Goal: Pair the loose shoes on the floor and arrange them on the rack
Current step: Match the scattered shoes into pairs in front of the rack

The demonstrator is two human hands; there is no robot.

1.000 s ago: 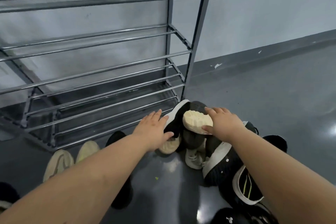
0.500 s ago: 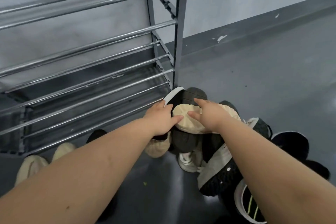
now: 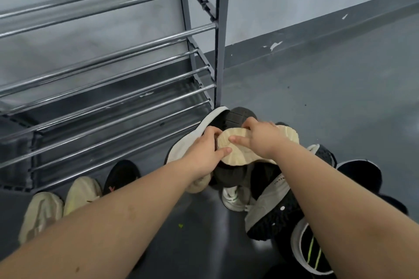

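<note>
Currently both hands, left hand (image 3: 205,154) and right hand (image 3: 263,140), grip cream shoe (image 3: 240,154) (sole up) atop pile beside rack (image 3: 218,52); shelves bare.

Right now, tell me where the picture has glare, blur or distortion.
Head view: glare patches on the glossy floor; the right hand is slightly motion-blurred on the cream shoe; wide-angle bending tilts the rack post; light is soft, shadows faint.

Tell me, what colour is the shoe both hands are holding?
Cream shoe, seen sole-up in the head view.
</note>
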